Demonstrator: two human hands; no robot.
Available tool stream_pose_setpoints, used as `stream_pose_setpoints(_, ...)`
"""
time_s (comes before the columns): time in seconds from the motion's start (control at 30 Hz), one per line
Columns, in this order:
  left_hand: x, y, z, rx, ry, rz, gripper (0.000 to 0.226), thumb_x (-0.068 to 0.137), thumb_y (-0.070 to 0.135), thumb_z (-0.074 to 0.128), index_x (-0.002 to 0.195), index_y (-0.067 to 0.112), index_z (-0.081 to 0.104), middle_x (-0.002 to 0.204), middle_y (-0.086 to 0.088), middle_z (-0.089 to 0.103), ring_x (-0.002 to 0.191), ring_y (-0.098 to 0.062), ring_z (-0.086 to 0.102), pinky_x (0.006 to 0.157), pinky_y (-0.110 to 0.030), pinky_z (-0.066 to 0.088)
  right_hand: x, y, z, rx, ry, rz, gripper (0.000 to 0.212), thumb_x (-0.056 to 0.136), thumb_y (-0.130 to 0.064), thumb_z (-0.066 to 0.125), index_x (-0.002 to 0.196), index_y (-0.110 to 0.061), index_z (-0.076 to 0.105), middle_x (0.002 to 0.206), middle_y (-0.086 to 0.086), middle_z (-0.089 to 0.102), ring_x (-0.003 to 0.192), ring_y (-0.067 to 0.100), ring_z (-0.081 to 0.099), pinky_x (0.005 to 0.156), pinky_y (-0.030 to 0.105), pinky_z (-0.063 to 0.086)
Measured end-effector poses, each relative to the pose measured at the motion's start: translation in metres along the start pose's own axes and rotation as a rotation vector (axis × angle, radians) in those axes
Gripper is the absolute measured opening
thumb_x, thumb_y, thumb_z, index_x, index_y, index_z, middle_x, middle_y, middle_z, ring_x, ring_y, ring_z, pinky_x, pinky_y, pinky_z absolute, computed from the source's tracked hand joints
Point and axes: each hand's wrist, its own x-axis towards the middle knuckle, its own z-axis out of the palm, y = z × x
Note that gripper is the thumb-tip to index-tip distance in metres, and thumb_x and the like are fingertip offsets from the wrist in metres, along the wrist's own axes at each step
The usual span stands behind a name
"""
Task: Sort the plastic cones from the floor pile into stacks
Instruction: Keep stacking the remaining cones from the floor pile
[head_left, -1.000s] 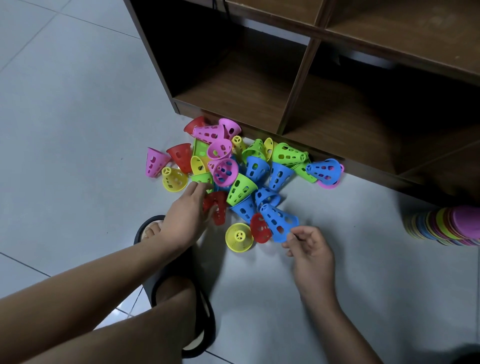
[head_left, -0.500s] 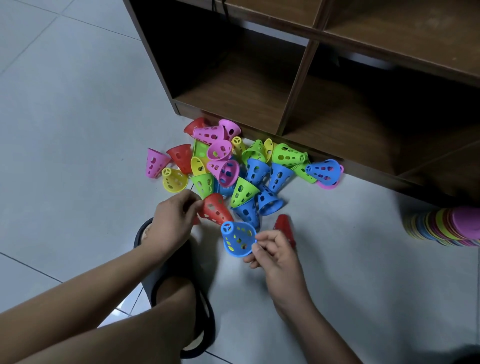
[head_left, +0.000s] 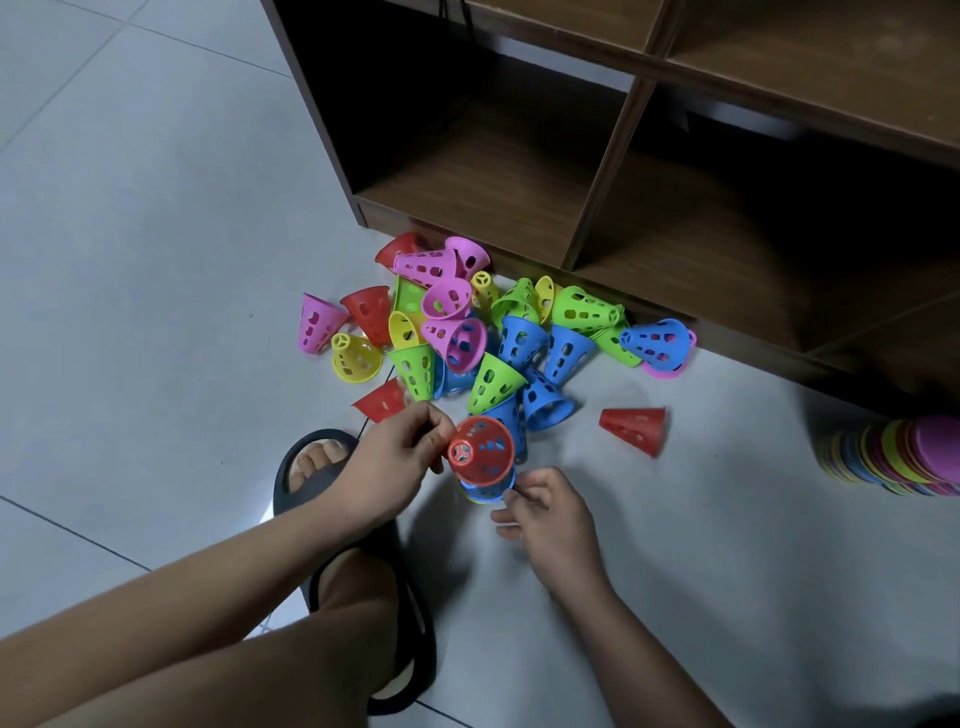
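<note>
The left hand has lifted its pinched red cone over the blue cone that the right hand pinches, mostly hidden beneath.

indoor domestic room, most likely a home play or storage area. indicators: pale grey floor tiles with thin grout lines; a dark wood-grain cubby shelf unit standing directly on the floor; a loose pile of perforated plastic cones in toy colours; a stack of coloured discs at right; a black open-toe slipper worn on a bare foot.
</note>
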Motion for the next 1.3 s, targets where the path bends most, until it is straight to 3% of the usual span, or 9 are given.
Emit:
stream_pose_setpoints(0.27,-0.002,-0.01,0.008,0.278,-0.018,0.055,0.012,0.108,0.026,0.058,0.096,0.026,0.061,0.081,0.009,0.07,0.074,-0.01,0.067,0.076,-0.039,0.057,0.009,0.001,-0.027,-0.07,0.114,-0.058,0.009,0.096,-0.011,0.069,0.098,-0.02,0.068,0.088,0.007,0.075,0.073,0.017,0.076,0.065,0.034,0.059)
stream_pose_setpoints(0.37,0.003,-0.016,0.006,0.352,-0.007,0.069,0.009,0.106,0.031,0.062,0.097,0.029,0.063,0.086,0.012,0.07,0.078,-0.007,0.066,0.075,-0.035,0.054,0.015,-0.006,-0.043,-0.124,0.205,-0.11,0.012,0.098,-0.014,0.068,0.093,-0.025,0.068,0.087,0.002,0.074,0.072,0.013,0.076,0.061,0.031,0.056)
stream_pose_setpoints(0.5,0.011,-0.02,-0.008,0.395,0.058,0.073,0.006,0.103,0.032,0.066,0.098,0.031,0.064,0.09,0.015,0.07,0.082,-0.006,0.065,0.075,-0.031,0.053,0.035,-0.021,-0.071,-0.262,0.316,-0.178,0.014,0.092,-0.027,0.066,0.1,-0.038,0.066,0.09,-0.004,0.073,0.079,0.016,0.073,0.07,0.047,0.063)
stream_pose_setpoints(0.57,0.015,-0.021,-0.019,0.407,0.1,0.075,0.008,0.101,0.029,0.068,0.095,0.032,0.063,0.088,0.016,0.071,0.081,-0.004,0.066,0.077,-0.032,0.054,0.043,-0.035,-0.083,-0.398,0.393,-0.286,0.022,0.091,-0.023,0.067,0.1,-0.042,0.063,0.098,-0.007,0.067,0.082,0.018,0.069,0.075,0.046,0.061)
stream_pose_setpoints(0.73,0.024,-0.023,-0.045,0.483,0.275,0.114,0.01,0.093,0.024,0.073,0.095,0.028,0.065,0.092,0.012,0.067,0.081,-0.01,0.062,0.077,-0.038,0.054,0.062,-0.064,-0.102,-0.587,0.483,-0.528,0.037,0.09,-0.004,0.07,0.109,-0.035,0.061,0.125,-0.005,0.051,0.087,0.018,0.07,0.082,0.03,0.054)
stream_pose_setpoints(0.83,0.031,-0.032,-0.058,0.53,0.35,0.115,0.018,0.093,0.03,0.077,0.107,0.027,0.066,0.108,0.008,0.063,0.095,-0.018,0.059,0.083,-0.037,0.052,0.075,-0.062,-0.109,-0.676,0.467,-0.458,0.042,0.091,-0.006,0.074,0.129,-0.019,0.063,0.133,0.005,0.053,0.096,0.023,0.07,0.084,0.025,0.047)
stream_pose_setpoints(0.93,0.034,-0.042,-0.065,0.559,0.356,0.06,0.029,0.093,0.037,0.079,0.117,0.026,0.067,0.115,0.006,0.062,0.102,-0.019,0.057,0.086,-0.037,0.051,0.08,-0.057,-0.111,-0.73,0.464,-0.431,0.04,0.093,-0.008,0.072,0.131,-0.017,0.063,0.125,0.008,0.064,0.108,0.028,0.066,0.085,0.028,0.046)
stream_pose_setpoints(1.1,0.031,-0.045,-0.065,0.57,0.307,0.029,0.013,0.094,0.037,0.076,0.102,0.029,0.07,0.094,0.011,0.065,0.085,-0.013,0.061,0.074,-0.034,0.05,0.07,-0.036,-0.107,-0.568,0.482,-0.389,0.025,0.097,-0.006,0.063,0.11,-0.027,0.06,0.107,0.008,0.075,0.092,0.027,0.073,0.08,0.042,0.061)
stream_pose_setpoints(1.3,0.025,-0.036,-0.06,0.534,0.304,-0.014,0.01,0.094,0.029,0.074,0.086,0.032,0.069,0.085,0.014,0.071,0.08,-0.009,0.065,0.073,-0.032,0.051,0.037,-0.027,-0.09,-0.206,0.379,-0.245,0.024,0.101,-0.016,0.066,0.112,-0.034,0.053,0.09,0.0,0.077,0.078,0.015,0.075,0.066,0.037,0.057)
